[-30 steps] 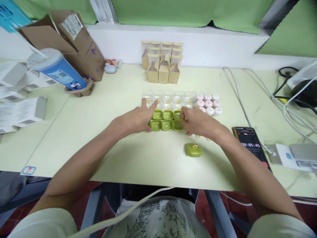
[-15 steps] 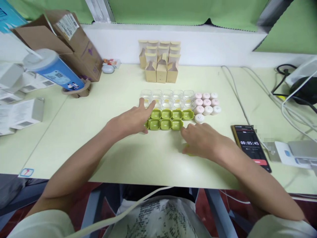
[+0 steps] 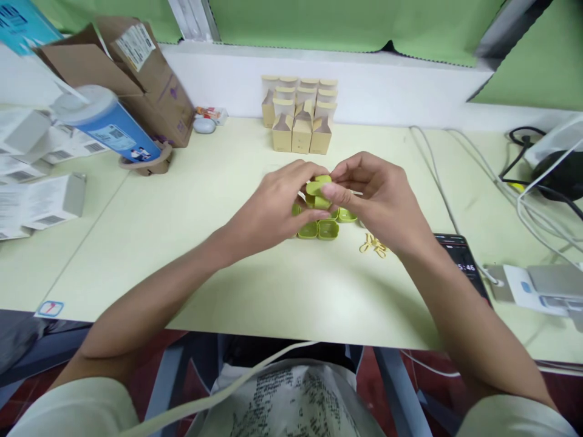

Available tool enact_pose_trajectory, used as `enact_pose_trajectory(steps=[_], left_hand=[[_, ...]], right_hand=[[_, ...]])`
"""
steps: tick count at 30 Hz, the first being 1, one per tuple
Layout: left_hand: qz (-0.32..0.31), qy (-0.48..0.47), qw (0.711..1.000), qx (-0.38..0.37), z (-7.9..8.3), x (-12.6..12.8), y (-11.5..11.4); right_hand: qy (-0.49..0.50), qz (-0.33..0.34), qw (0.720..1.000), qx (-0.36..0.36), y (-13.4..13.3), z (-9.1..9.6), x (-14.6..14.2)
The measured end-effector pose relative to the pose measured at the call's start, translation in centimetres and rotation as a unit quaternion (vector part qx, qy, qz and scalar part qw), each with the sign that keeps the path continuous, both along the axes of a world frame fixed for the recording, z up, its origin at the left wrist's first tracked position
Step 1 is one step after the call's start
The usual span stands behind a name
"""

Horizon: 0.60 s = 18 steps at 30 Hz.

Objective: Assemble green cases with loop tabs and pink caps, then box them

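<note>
My left hand (image 3: pixel 285 200) is curled around a small green plastic container (image 3: pixel 322 201) above the table. My right hand (image 3: pixel 376 194) meets it from the other side, thumb and fingers closed on its upper right edge, where a flat rounded green part stands out. Below the hands lie several open green containers (image 3: pixel 328 230) in rows, partly covered. A small heap of yellow loops (image 3: pixel 374 245) rests on the table by the right wrist. My hands hide nearly all of the clear cups and the pink and white round pieces.
Several open cardboard boxes (image 3: pixel 301 133) stand against the wall. A large carton (image 3: pixel 166 91), a blue cup (image 3: pixel 121 136) and white boxes (image 3: pixel 54 200) are on the left. To the right are a phone (image 3: pixel 464 264), cables (image 3: pixel 430 161) and a white device (image 3: pixel 537 282).
My right hand has moved up and left from the table to meet my left. Both hands now hold a green container above the rows. The yellow loops have come into view.
</note>
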<state>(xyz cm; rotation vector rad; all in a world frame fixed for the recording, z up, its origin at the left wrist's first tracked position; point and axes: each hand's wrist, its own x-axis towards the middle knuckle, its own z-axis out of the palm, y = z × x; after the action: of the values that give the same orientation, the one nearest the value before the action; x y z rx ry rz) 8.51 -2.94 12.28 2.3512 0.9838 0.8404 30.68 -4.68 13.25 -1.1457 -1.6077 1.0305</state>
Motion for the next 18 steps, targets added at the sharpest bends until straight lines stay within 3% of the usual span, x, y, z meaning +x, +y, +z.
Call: enact_pose_trajectory(steps=[3, 6, 18], left_hand=[[0.041, -0.069, 0.997, -0.014, -0.76, 0.18, 0.79], [0.057, -0.098, 0.993, -0.023, -0.47, -0.16, 1.06], [0.063, -0.091, 0.994, 0.008, -0.83, -0.12, 1.15]], right_hand=[[0.003, -0.012, 1.0, 0.004, -0.19, -0.31, -0.34], [-0.01, -0.014, 1.0, 0.004, -0.28, -0.22, -0.34], [0.012, -0.027, 0.998, 0.051, -0.12, -0.87, -0.64]])
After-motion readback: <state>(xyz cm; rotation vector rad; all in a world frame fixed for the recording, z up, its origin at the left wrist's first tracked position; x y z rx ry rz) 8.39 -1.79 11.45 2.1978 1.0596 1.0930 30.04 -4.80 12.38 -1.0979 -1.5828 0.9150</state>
